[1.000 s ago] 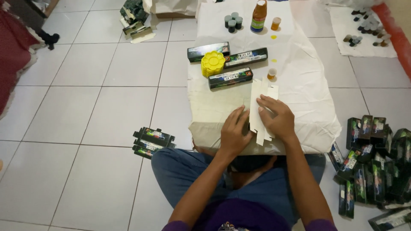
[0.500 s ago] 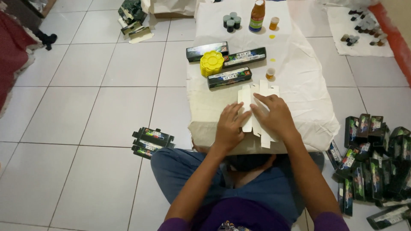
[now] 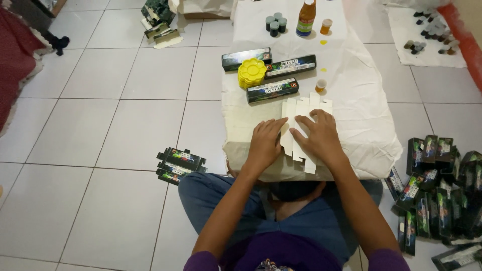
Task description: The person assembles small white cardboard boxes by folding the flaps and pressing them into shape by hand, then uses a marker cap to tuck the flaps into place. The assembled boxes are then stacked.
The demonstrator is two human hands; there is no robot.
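A flat, unfolded white carton blank (image 3: pixel 303 111) lies on the cloth-covered low table (image 3: pixel 361 100). My left hand (image 3: pixel 265 142) presses its left edge, fingers bent over the card. My right hand (image 3: pixel 320 136) lies flat on the blank's middle, fingers spread. Beyond the blank are three long dark boxes (image 3: pixel 272 90), a yellow flower-shaped palette (image 3: pixel 252 72) and a small orange-capped vial (image 3: pixel 321 85).
At the table's far end stand dark-capped vials (image 3: pixel 274 23), an amber bottle (image 3: pixel 306 19) and an orange vial (image 3: pixel 326 26). Flattened dark cartons lie on the floor left (image 3: pixel 179 164); several folded dark boxes pile right (image 3: pixel 442 185). More vials rest on a cloth far right (image 3: pixel 427 35).
The carton blank has turned and spread wider under my hands. Both hands shifted slightly left and up on it, and the view moved a little closer.
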